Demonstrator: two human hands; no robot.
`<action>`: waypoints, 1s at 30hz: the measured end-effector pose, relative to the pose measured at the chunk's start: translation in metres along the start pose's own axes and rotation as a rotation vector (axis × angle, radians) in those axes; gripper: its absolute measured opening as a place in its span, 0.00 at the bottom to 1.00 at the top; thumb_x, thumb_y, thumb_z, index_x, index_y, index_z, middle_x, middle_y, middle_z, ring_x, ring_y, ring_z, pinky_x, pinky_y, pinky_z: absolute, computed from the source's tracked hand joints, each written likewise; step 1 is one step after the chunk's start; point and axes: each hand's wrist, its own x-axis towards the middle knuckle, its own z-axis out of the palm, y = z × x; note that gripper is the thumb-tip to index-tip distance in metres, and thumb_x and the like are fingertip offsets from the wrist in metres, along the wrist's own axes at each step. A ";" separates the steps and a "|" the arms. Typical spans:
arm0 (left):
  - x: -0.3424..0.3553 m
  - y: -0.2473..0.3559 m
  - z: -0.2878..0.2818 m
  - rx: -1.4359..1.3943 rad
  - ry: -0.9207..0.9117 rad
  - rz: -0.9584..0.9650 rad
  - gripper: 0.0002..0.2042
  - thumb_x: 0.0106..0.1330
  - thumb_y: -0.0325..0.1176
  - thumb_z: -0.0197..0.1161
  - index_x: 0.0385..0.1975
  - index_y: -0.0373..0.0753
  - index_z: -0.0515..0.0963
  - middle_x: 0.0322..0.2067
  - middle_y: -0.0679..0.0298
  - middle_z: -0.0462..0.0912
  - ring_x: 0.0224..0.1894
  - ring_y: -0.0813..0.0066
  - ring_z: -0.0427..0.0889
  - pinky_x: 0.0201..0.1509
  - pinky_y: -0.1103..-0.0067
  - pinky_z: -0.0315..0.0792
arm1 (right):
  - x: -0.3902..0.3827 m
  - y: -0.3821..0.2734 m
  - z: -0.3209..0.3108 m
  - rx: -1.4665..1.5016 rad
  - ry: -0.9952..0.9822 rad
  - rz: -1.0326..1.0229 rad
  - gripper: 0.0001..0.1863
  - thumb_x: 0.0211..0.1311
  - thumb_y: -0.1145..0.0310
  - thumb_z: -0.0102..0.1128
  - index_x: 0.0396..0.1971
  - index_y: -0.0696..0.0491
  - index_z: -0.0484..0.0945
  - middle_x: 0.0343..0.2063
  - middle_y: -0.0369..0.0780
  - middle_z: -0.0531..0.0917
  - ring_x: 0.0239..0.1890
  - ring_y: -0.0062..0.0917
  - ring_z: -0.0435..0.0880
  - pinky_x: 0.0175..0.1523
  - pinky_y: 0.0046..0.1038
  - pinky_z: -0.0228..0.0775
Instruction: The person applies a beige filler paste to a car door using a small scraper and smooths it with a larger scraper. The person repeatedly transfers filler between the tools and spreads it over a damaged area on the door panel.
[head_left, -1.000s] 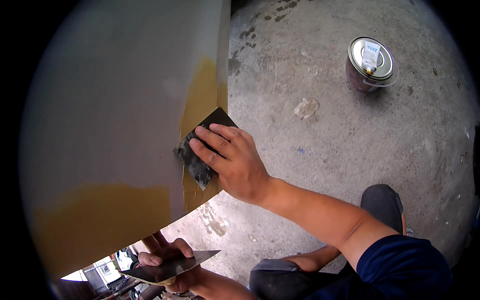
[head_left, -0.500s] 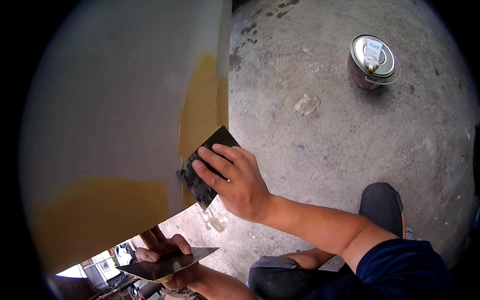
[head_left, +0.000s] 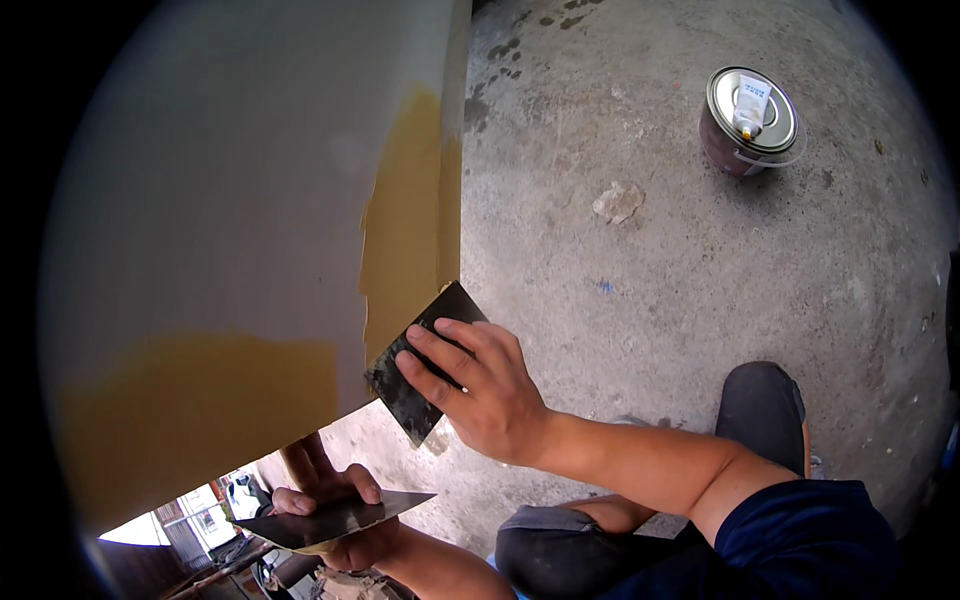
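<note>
A grey panel (head_left: 220, 200) carries yellow-brown filler along its right edge (head_left: 400, 230) and a second patch of filler (head_left: 210, 390) on its lower part. My right hand (head_left: 490, 390) grips a black, smeared filler spreader (head_left: 420, 380), its fingers laid across the face and the thumb hidden behind. The spreader is tilted, its upper left side against the panel's lower right corner, where the filler ends. Under the panel's bottom edge, my left hand (head_left: 335, 500) is closed on a dark flat mixing plate (head_left: 340, 522) with yellowish filler along its underside edge.
A lidded metal can (head_left: 735, 140) with a wire handle stands on the concrete floor (head_left: 640, 330) at far right, a white tube (head_left: 752, 105) lying on its lid. A pale flat lump (head_left: 619, 202) lies nearer. My dark shoe (head_left: 762, 415) and bent knee are at lower right.
My right hand has drawn the spreader slightly down and right, to the panel's lower corner. The left hand and its plate stay nearly in place. The view has shifted a little.
</note>
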 end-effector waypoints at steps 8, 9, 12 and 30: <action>-0.018 0.005 -0.014 -0.080 0.019 -0.048 0.12 0.60 0.27 0.60 0.41 0.36 0.67 0.64 0.38 0.57 0.68 0.49 0.55 0.31 0.75 0.79 | -0.015 -0.008 -0.002 -0.006 -0.050 -0.002 0.25 0.51 0.75 0.55 0.53 0.49 0.75 0.58 0.38 0.72 0.55 0.35 0.69 0.56 0.39 0.62; -0.020 0.005 -0.016 -0.086 0.020 -0.050 0.12 0.60 0.27 0.59 0.41 0.36 0.66 0.63 0.38 0.58 0.68 0.48 0.56 0.31 0.75 0.79 | -0.018 -0.009 -0.001 -0.010 -0.067 -0.012 0.25 0.52 0.74 0.54 0.54 0.50 0.74 0.59 0.39 0.70 0.56 0.35 0.69 0.57 0.40 0.60; -0.025 0.008 -0.016 -0.061 0.043 -0.046 0.12 0.59 0.27 0.60 0.41 0.36 0.66 0.62 0.39 0.60 0.67 0.49 0.57 0.30 0.75 0.79 | -0.026 -0.011 -0.001 -0.013 -0.105 -0.030 0.25 0.55 0.71 0.51 0.56 0.51 0.71 0.60 0.41 0.69 0.57 0.35 0.67 0.59 0.42 0.56; -0.101 0.008 0.046 -0.327 0.587 -0.291 0.22 0.63 0.21 0.45 0.59 0.36 0.62 0.56 0.52 0.72 0.59 0.60 0.71 0.66 0.63 0.63 | -0.026 -0.024 -0.109 0.783 -0.321 0.479 0.22 0.68 0.70 0.50 0.60 0.58 0.66 0.54 0.48 0.73 0.50 0.35 0.77 0.54 0.32 0.70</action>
